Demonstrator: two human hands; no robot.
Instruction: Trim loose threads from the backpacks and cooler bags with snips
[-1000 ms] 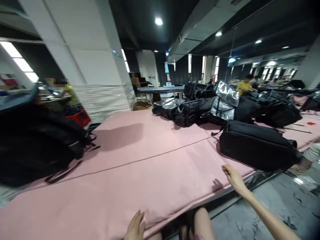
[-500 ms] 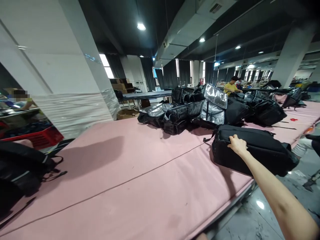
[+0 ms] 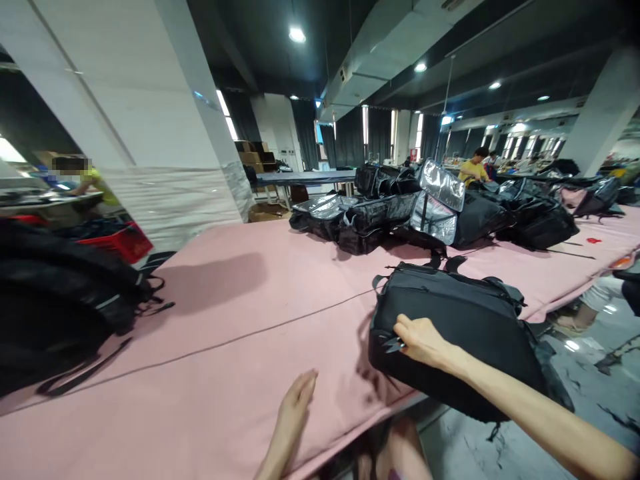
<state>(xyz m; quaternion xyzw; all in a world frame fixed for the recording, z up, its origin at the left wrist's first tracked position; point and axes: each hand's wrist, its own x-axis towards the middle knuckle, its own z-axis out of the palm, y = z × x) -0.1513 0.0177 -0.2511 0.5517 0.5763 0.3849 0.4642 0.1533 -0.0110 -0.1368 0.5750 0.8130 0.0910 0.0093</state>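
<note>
A black backpack [image 3: 460, 313] lies across the near right edge of the pink-covered table, its end partly past the edge. My right hand [image 3: 419, 339] is closed on the left end of this backpack. A small dark pointed piece sticks out below its fingers; I cannot tell whether it belongs to the bag. My left hand [image 3: 296, 399] hovers by the near edge of the table, left of the backpack, its fingers stretched out and holding nothing.
Black bags with silver lining [image 3: 380, 217] are heaped toward the back of the pink table [image 3: 225, 340]. More black bags [image 3: 60, 300] stand at the left edge. Behind them are a red crate [image 3: 125, 241] and a wrapped pillar [image 3: 185, 193]. A person in yellow [image 3: 474, 170] works beyond the heap.
The backpack has come nearer and to the left, turning more of its broad side up, with my right hand on it. My left hand has come into view.
</note>
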